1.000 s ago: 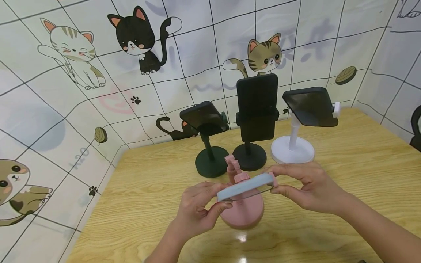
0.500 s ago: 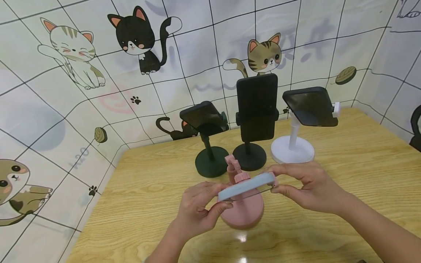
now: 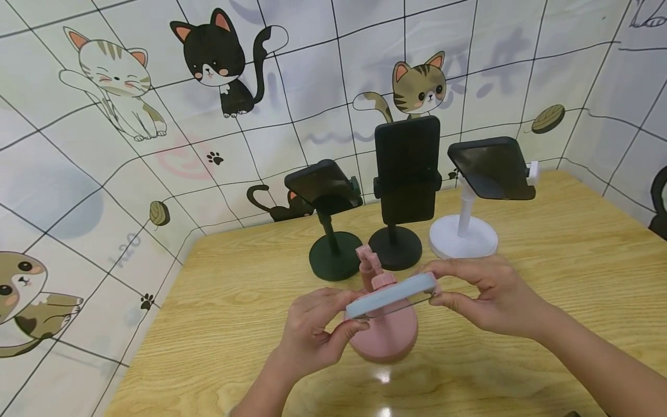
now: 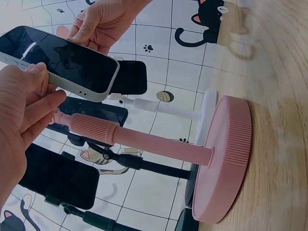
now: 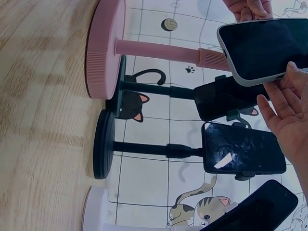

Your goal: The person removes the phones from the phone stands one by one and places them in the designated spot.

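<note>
A phone in a pale blue-grey case (image 3: 391, 296) lies between both hands, screen toward the person in the left wrist view. It is at the head of a pink phone stand (image 3: 385, 341), whose round base (image 4: 225, 161) rests on the table. My left hand (image 3: 315, 330) grips the phone's left end between thumb and fingers. At its other end my right hand (image 3: 484, 295) pinches the phone, beside a small pink piece of the holder (image 3: 436, 284). The phone and hands hide most of the holder, so its clamp cannot be made out.
Behind stand a dark green stand (image 3: 335, 258), a black stand (image 3: 396, 249) and a white stand (image 3: 464, 238), each bearing a dark phone. A cat-patterned wall covering (image 3: 312, 69) closes off the back of the wooden table (image 3: 229, 324). A dark object (image 3: 660, 202) shows at the right edge.
</note>
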The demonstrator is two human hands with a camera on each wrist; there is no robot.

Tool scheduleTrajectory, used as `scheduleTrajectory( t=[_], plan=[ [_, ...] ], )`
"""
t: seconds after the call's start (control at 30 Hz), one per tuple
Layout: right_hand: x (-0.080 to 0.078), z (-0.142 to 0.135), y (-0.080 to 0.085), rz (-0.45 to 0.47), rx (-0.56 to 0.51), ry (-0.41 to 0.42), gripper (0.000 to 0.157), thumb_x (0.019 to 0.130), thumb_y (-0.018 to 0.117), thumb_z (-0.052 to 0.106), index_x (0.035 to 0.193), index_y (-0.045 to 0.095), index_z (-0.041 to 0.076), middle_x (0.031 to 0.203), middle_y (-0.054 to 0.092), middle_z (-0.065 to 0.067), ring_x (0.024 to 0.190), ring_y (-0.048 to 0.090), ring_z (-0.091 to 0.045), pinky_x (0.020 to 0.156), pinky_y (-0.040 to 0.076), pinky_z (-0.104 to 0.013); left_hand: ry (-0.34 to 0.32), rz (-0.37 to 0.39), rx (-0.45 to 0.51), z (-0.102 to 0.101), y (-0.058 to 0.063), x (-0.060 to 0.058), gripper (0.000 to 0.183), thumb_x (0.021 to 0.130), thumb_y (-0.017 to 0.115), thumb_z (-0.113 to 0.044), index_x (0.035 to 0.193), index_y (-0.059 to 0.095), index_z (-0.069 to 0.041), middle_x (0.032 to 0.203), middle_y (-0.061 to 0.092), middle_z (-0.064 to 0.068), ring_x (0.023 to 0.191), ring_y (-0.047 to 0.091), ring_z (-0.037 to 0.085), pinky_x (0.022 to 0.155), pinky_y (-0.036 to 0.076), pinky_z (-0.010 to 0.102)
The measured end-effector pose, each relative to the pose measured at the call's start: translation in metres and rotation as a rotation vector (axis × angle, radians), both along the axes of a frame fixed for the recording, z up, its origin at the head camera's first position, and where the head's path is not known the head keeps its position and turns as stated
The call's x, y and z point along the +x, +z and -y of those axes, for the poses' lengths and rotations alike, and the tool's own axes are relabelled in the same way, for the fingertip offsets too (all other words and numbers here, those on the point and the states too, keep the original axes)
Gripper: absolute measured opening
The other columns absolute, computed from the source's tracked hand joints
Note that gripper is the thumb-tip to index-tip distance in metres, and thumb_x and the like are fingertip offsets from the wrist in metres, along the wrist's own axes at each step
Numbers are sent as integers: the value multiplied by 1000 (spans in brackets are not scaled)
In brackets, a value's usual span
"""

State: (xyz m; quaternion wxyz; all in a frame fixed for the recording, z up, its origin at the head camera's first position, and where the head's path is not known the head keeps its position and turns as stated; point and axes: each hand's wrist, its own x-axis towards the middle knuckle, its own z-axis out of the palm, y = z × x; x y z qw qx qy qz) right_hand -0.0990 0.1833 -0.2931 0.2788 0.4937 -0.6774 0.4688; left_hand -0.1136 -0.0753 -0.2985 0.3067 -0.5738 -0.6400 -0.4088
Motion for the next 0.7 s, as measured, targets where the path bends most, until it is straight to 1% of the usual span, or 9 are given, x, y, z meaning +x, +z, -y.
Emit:
scheduleTrajectory(
  t=[0.2, 0.37, 0.43, 0.5, 0.57, 0.6, 0.63, 0.7],
  plan=[
    [1, 1, 1, 7, -6, 13, 30, 82, 65, 17, 105, 63, -1, 93, 67, 0, 70, 55, -3, 50, 38, -13, 0, -7, 3, 1, -1, 0, 26, 86, 61, -17, 97, 61, 6, 83, 67, 16, 76, 65, 20, 69, 51, 25],
    [2, 1, 0, 22, -8, 7, 30, 81, 66, 17, 106, 63, -1, 94, 66, 1, 67, 53, -2, 46, 33, -10, 8, -1, -6, 2, 0, 0, 26, 86, 61, -17, 98, 61, 6, 84, 67, 15, 77, 65, 19, 69, 51, 25],
    [3, 2, 1, 26, -3, -3, 31, 81, 66, 17, 106, 63, 0, 96, 66, 2, 66, 51, -2, 44, 28, -9, 10, -1, -12, 2, 1, -1, 26, 86, 61, -18, 98, 60, 5, 84, 67, 15, 76, 65, 18, 69, 51, 24],
    [4, 2, 2, 28, 3, -19, 32, 80, 67, 17, 107, 63, 0, 97, 66, 3, 68, 52, -2, 44, 28, -10, 9, 1, -16, 3, 2, -1, 25, 86, 61, -18, 97, 61, 4, 82, 67, 12, 74, 64, 16, 68, 50, 22],
    [5, 2, 4, 27, 21, -45, 33, 80, 67, 18, 108, 63, 0, 99, 66, 4, 71, 54, 0, 46, 31, -10, 2, 6, -21, 4, 3, -2, 25, 85, 62, -19, 97, 61, 3, 81, 67, 11, 73, 64, 14, 68, 50, 22],
    [6, 2, 5, 23, 34, -62, 33, 81, 66, 20, 108, 63, 1, 100, 66, 4, 75, 55, 0, 50, 34, -9, -1, 8, -24, 4, 4, -3, 24, 85, 63, -19, 96, 61, 3, 80, 67, 10, 73, 64, 14, 68, 50, 21],
    [7, 2, 6, 25, 51, -83, 34, 81, 65, 22, 108, 63, 2, 102, 65, 5, 79, 57, 1, 54, 37, -8, -7, 17, -26, 4, 5, -4, 24, 84, 63, -19, 96, 61, 2, 80, 66, 9, 73, 63, 14, 68, 50, 21],
    [10, 3, 9, 27, 83, -123, 38, 82, 65, 27, 110, 62, 2, 106, 64, 5, 90, 58, 1, 68, 42, -7, -1, 34, -34, 6, 7, -4, 27, 83, 65, -22, 96, 61, 1, 81, 65, 8, 74, 62, 14, 68, 49, 21]
  ],
)
